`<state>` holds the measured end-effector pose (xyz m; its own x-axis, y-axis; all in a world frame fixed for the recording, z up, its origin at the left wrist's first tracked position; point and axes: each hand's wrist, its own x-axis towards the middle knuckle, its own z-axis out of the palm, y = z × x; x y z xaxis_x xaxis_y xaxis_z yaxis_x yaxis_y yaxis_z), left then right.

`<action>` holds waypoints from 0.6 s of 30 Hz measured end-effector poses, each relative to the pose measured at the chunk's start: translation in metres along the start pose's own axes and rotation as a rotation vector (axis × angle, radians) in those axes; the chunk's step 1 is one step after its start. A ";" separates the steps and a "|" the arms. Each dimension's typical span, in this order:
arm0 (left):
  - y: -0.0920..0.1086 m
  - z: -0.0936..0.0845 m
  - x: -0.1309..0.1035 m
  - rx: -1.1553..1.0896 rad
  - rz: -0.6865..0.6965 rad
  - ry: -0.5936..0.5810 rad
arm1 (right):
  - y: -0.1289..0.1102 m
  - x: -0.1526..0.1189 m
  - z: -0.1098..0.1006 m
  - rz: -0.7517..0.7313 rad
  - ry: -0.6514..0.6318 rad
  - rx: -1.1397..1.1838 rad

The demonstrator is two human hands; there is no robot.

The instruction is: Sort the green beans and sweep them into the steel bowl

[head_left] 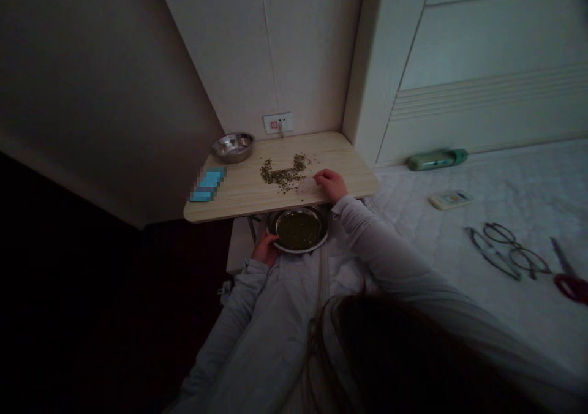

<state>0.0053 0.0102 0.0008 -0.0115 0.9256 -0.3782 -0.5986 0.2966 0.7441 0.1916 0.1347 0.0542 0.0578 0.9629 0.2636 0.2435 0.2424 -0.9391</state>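
Note:
My left hand grips the left rim of a metal bowl, its thumb over the edge. Dark green bits fill much of this bowl, which sits at my lap just below the table's front edge. Over the right part of the wooden table, my right hand is closed, fingertips together; whatever they pinch is too small to make out. Small pinkish bits lie beside its fingertips. Left of them, green seed-like pieces are scattered on the tabletop.
Another metal bowl and a blurred blue item stand on the table's left. A wall socket is behind. To the right, the bed holds a green bottle, a remote, glasses and red-handled scissors.

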 end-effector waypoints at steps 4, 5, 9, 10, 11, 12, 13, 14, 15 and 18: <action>0.000 0.000 0.000 -0.003 0.013 -0.023 | 0.000 0.000 0.000 -0.004 0.003 0.003; 0.000 0.000 0.000 -0.004 0.013 -0.024 | 0.000 0.000 0.000 -0.002 0.002 0.004; 0.000 0.000 0.000 -0.011 0.015 -0.021 | -0.001 -0.001 0.000 -0.003 0.001 0.004; 0.000 0.000 0.000 -0.012 0.017 -0.023 | -0.001 -0.001 0.000 -0.003 0.001 0.004; -0.001 -0.001 0.000 -0.011 0.018 -0.026 | -0.001 -0.001 0.000 -0.002 0.003 0.002; -0.001 -0.001 0.000 -0.010 0.020 -0.031 | -0.001 -0.001 0.000 0.001 0.005 -0.002; -0.001 -0.001 0.000 -0.010 0.024 -0.037 | -0.001 -0.001 0.000 0.003 0.006 -0.006; -0.002 -0.001 -0.001 -0.012 0.028 -0.044 | -0.001 -0.001 0.000 0.004 0.006 -0.010; -0.002 -0.001 -0.001 -0.014 0.036 -0.052 | -0.001 -0.001 0.000 0.003 0.006 -0.015; -0.001 -0.001 -0.001 -0.013 0.038 -0.058 | 0.000 0.000 0.000 -0.008 0.004 -0.019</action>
<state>0.0057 0.0087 -0.0003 0.0114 0.9484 -0.3169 -0.6092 0.2579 0.7499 0.1919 0.1343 0.0542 0.0599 0.9605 0.2719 0.2627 0.2476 -0.9325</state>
